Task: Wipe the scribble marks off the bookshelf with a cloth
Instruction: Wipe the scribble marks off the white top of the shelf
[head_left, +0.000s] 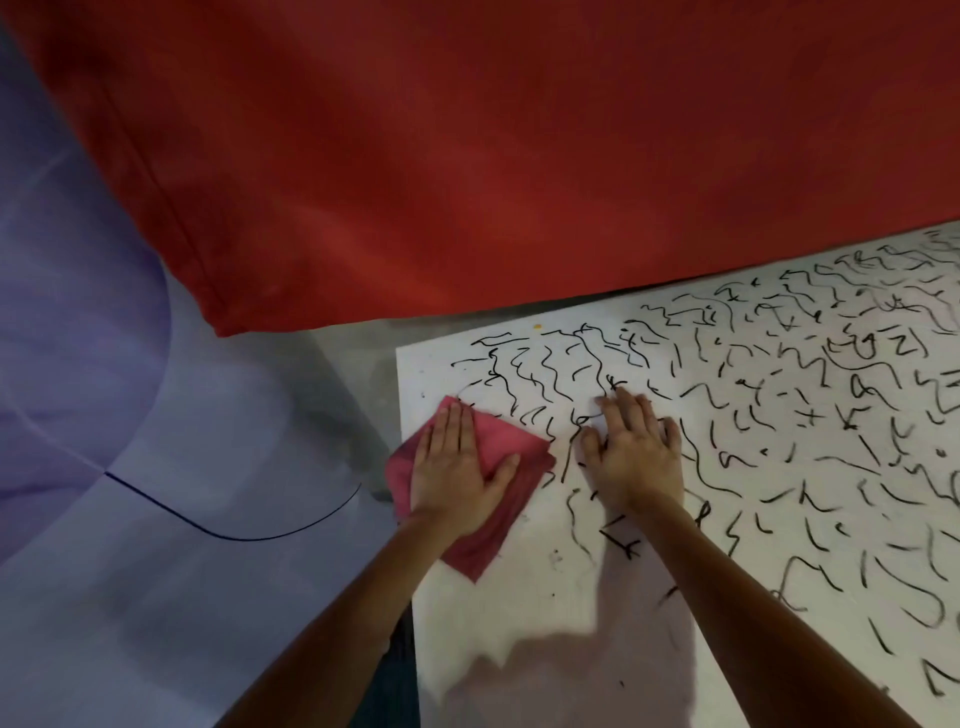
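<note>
Closest to the person, two bare forearms reach out over the near edge of the flat white bookshelf panel (519, 608), and their shadow falls across that near part of the panel.

Further along, the left hand (457, 467) lies flat, palm down, with its fingers straight and close together and its thumb spread to the side. It presses on the folded pink cloth (470, 553). The cloth lies at the left edge of the panel, and one corner of it hangs slightly past that edge. Another corner pokes out beyond the fingertips.

Just beside it, further in from the panel's left edge, the right hand (634, 452) rests palm down on the bare white surface. Its fingers are straight and slightly fanned, and it grips nothing. The two hands are near each other but do not touch.

Black wavy scribble marks (550, 371) cover the panel. They are thick beyond both hands and run all the way to the panel's right side. They are sparse on the near left part, below the cloth. A tiny orange speck (537, 327) sits near the panel's far edge.

Off the panel's left edge there is a pale bluish floor (182, 571), with a thin dark cable (234, 538) curving across it.

Beyond the panel's far edge, a large red fabric sheet (519, 156) fills the background. Its hemmed corner hangs down past the panel's far left corner.
</note>
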